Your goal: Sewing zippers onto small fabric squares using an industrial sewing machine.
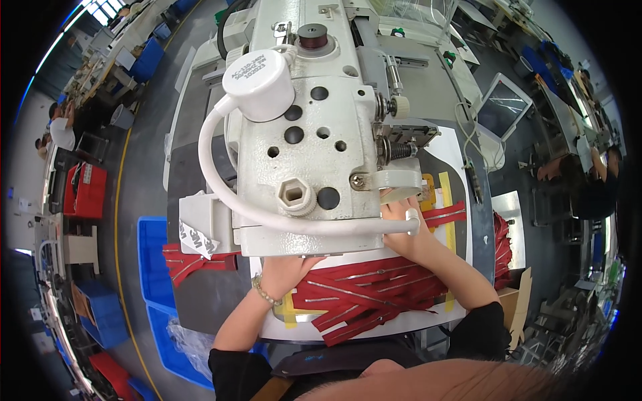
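Note:
A large white industrial sewing machine (261,160) fills the middle of the view, its head above both hands. My left hand (286,273), with a bead bracelet at the wrist, reaches under the head's front edge, and its fingers are hidden there. On the right side of the head, my right hand (400,230) reaches in behind a white tube; its fingers are mostly covered. Whether either hand holds anything cannot be seen. Between my forearms lies a heap of red zippers (374,284) with metal teeth. More red zippers (447,214) lie beyond my right hand.
Further red zippers (194,262) lie at the table's left, beside a blue bin (152,267) on the floor. Yellow tape (450,227) marks the white work surface. A thread spool (313,37) tops the machine. A screen (503,103) stands at right; people sit at distant benches.

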`<move>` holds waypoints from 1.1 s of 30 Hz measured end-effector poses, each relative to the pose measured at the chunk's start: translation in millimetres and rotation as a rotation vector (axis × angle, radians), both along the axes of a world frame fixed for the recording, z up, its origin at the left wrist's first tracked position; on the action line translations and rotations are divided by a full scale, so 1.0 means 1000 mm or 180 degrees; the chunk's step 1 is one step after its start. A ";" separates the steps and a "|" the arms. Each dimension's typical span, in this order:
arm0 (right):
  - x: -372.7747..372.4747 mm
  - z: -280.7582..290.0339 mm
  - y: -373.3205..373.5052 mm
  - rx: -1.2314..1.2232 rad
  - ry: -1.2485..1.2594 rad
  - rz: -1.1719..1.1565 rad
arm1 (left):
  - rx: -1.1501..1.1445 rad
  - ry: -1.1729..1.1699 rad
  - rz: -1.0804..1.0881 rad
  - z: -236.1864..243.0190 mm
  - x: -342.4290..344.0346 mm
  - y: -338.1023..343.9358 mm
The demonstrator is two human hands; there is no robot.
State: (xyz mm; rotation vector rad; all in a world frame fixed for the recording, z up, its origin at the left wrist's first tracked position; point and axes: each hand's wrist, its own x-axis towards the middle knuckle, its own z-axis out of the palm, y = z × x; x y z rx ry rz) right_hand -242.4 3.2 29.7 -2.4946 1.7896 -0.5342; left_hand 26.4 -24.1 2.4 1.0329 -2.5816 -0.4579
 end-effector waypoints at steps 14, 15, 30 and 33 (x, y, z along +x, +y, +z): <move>-0.005 0.046 -0.007 0.1448 -0.2026 0.0771 | 0.0497 -0.0036 0.0086 -0.003 0.001 -0.002; -0.006 0.050 -0.010 0.2142 -0.1885 0.0670 | 0.0499 -0.0034 0.0105 -0.006 0.002 -0.003; 0.022 0.034 -0.014 0.1357 -0.1371 0.0526 | 0.0078 0.0331 -0.0024 0.004 -0.001 -0.006; 0.022 -0.006 -0.008 0.0720 -0.1165 0.0691 | -0.0425 0.0496 -0.0089 0.004 -0.004 -0.008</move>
